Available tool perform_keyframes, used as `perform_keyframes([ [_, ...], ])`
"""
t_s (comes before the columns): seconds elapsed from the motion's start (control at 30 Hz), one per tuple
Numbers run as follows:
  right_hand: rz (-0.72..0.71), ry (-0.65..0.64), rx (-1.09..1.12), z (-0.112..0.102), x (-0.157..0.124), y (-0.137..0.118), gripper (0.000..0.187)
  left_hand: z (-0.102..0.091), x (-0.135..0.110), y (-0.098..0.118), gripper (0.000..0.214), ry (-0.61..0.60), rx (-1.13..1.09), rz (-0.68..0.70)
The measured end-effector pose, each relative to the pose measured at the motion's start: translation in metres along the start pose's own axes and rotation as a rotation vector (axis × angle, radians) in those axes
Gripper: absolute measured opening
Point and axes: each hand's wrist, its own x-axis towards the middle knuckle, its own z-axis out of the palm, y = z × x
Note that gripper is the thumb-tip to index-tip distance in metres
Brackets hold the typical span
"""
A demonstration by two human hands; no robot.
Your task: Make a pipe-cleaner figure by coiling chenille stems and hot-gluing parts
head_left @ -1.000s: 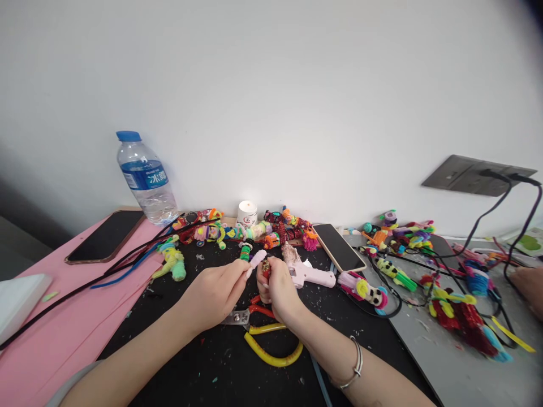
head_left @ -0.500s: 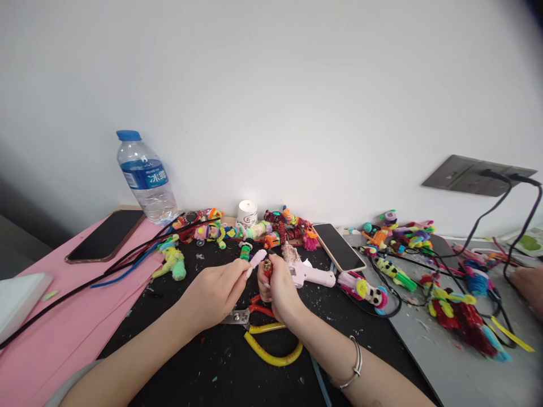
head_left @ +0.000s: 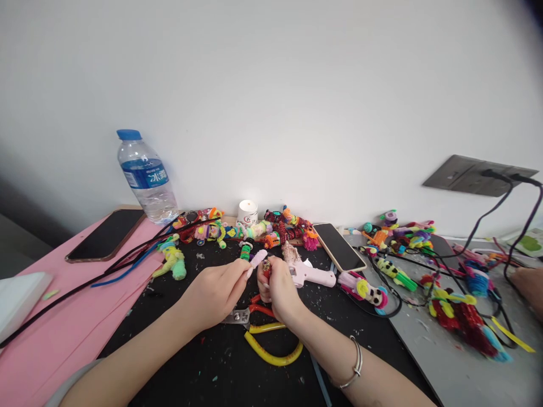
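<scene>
My left hand point(head_left: 216, 294) pinches a short, fuzzy lilac pipe cleaner piece point(head_left: 258, 259), its rounded end pointing up and right. Close beside that end, my right hand point(head_left: 282, 288) is closed around a small red lighter point(head_left: 266, 265), metal top upward; no flame can be made out. Below both hands lie scissors point(head_left: 274, 351) with yellow and red handles, partly hidden by my right hand. A pale pink glue gun point(head_left: 311, 275) rests just right of my right hand. Behind my left hand's fingertips stands a green-and-black pipe cleaner figure point(head_left: 245, 250).
Several colourful pipe cleaner figures point(head_left: 203, 229) line the wall, with more at right point(head_left: 458, 314). A water bottle point(head_left: 146, 183), two phones point(head_left: 106, 234) and a paper cup point(head_left: 247, 213) stand or lie around. Black cables run to a wall socket point(head_left: 470, 175). Another person's hand point(head_left: 528, 288) shows at right.
Almost nothing differs. My right hand has tilted very slightly with the lighter, while my left hand keeps the lilac piece in place.
</scene>
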Motion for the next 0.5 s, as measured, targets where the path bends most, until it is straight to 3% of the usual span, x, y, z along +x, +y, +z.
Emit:
perform_keyframes([
  [0.5, 0.043, 0.034, 0.048, 0.0001, 0.0020, 0.0011, 0.048, -0.0006, -0.0003, 0.0001, 0.017, 0.000, -0.003, 0.014],
])
